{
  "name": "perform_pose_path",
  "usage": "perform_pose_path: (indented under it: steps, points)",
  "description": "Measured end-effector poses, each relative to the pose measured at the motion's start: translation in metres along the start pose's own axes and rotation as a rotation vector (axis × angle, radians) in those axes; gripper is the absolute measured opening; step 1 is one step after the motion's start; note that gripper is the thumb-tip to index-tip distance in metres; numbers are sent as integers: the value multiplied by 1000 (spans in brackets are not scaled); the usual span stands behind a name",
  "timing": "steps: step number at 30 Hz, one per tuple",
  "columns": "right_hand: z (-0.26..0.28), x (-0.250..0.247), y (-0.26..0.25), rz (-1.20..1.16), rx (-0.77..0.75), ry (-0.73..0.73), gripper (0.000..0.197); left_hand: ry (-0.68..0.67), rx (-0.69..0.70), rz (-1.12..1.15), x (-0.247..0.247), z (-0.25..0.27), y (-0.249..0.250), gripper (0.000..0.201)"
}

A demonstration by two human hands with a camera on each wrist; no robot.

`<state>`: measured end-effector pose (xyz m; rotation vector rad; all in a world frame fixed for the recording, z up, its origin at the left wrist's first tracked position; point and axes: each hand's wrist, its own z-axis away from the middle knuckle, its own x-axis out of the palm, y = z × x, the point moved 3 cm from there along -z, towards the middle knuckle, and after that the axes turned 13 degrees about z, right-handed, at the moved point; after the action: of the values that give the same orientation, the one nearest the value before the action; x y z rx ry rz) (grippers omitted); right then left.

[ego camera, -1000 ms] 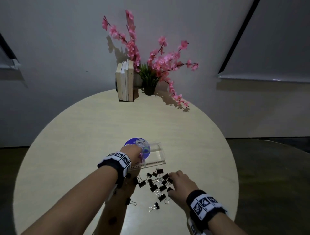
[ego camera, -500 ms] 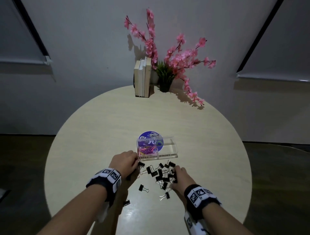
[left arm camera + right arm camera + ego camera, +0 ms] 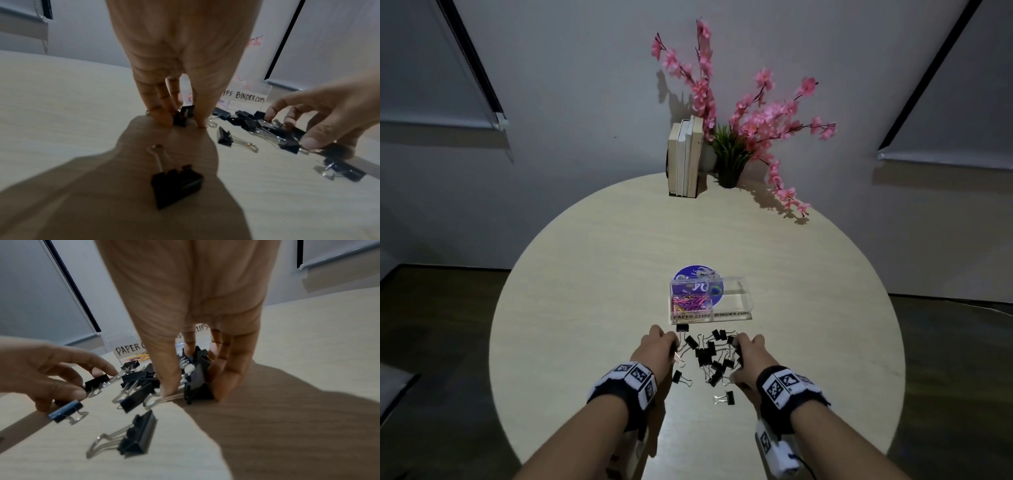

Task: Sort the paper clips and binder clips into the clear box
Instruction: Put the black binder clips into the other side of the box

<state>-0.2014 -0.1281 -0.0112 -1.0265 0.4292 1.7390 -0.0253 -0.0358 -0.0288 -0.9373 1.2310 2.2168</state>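
A clear two-part box [image 3: 732, 317] stands mid-table, lettered PAPER CLIPS and BINDER CLIPS. Its left part holds pink and coloured paper clips [image 3: 690, 303]; I see no clips in the right part. A heap of black binder clips [image 3: 710, 356] lies just in front of it, between my hands. My left hand [image 3: 671, 347] is at the heap's left edge, and in the left wrist view its fingers [image 3: 162, 116] and thumb pinch one binder clip [image 3: 183, 116] on the table. My right hand [image 3: 739, 356] is at the heap's right edge, thumb and fingers [image 3: 230, 378] curled round a bunch of binder clips [image 3: 197, 382].
A purple disc [image 3: 688, 274] lies under the box's far side. Books [image 3: 685, 161] and a pot of pink blossoms [image 3: 729, 161] stand at the far edge of the round table [image 3: 859, 308]. Two stray binder clips [image 3: 726, 398] lie nearer me.
My left hand has come back from the box to the left side of the heap. The right hand has stayed at the heap. The head view has swung to centre the table.
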Motion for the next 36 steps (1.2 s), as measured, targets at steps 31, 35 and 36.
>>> perform_pose_path:
  steps: [31, 35, 36]
  points:
    - [13, -10, 9, -36, 92, 84, 21, -40, -103, -59, -22, 31, -10, 35]
    - [24, -3, 10, -126, 57, 54, 37, -44, -133, -81, -18, 37, -22, 28]
    - [26, -1, 9, -101, 42, 33, 37, -55, -140, -88, -16, 40, -24, 28]
